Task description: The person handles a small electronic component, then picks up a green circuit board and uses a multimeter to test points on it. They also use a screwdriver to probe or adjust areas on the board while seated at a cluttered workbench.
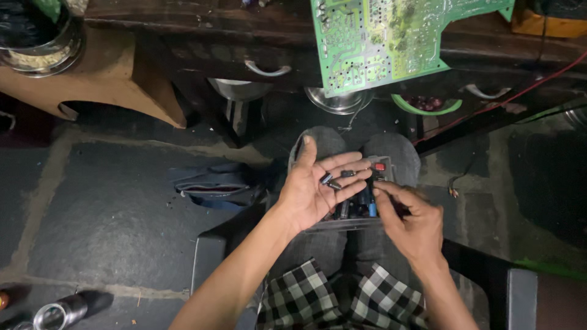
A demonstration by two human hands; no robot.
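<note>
My left hand (318, 186) lies palm up over my knees, fingers spread, with a few small dark cylindrical components (330, 181) resting on the fingers. Under it a small tray of mixed electronic parts (368, 206) sits on my lap; a red piece (380, 166) shows at its far end. My right hand (411, 219) reaches into that tray with fingertips pinched together; whether it grips a part is hidden. A green circuit board (391, 36) hangs over the edge of the dark wooden desk (202, 36) ahead.
A folded dark cloth bag (217, 185) lies on the stone floor to the left. Metal bowls (338, 101) and a green bowl (426, 107) sit under the desk. A red wire (520, 91) runs at right. A metal cylinder (58, 315) lies bottom left. I sit on a dark chair (520, 287).
</note>
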